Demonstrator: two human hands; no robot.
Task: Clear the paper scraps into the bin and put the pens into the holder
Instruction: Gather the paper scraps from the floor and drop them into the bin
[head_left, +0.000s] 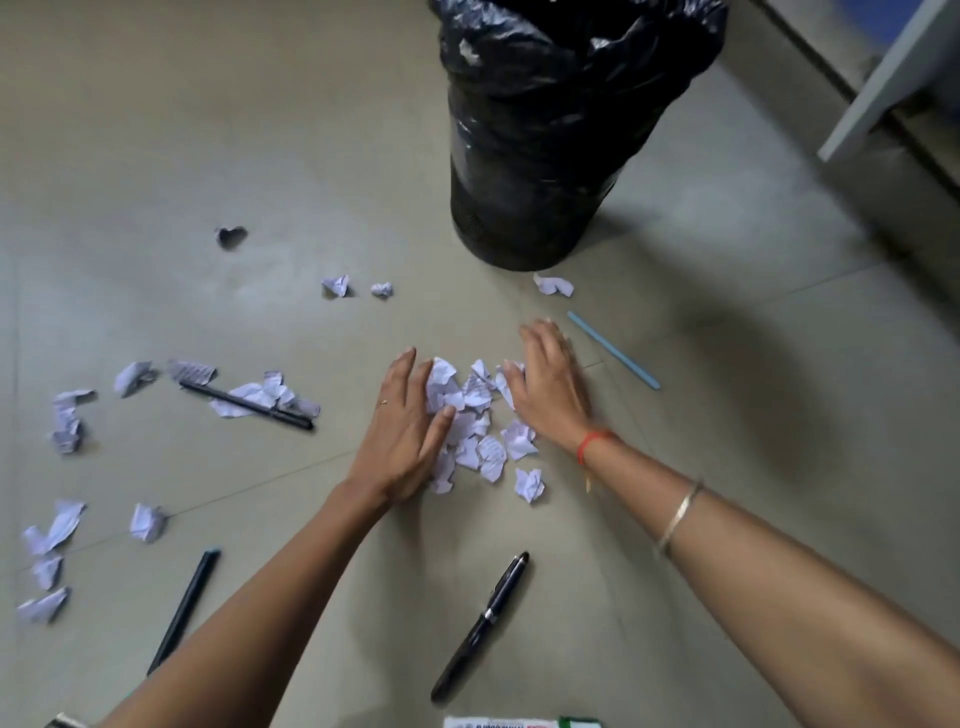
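Two open hands are bracketing a scrap pile (470, 421) on the floor (260, 156): the left hand (408, 431) is pressing flat against its left edge, the right hand (548, 387) against its right, neither gripping anything. More scraps (62, 421) are lying well left. Black pens (480, 629) are lying nearer the person, and the bin (550, 130) is standing beyond the pile.

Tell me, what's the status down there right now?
Left hand and right hand open, cupping the scrap pile. Bin just beyond. Pens still on floor; nothing blocking.
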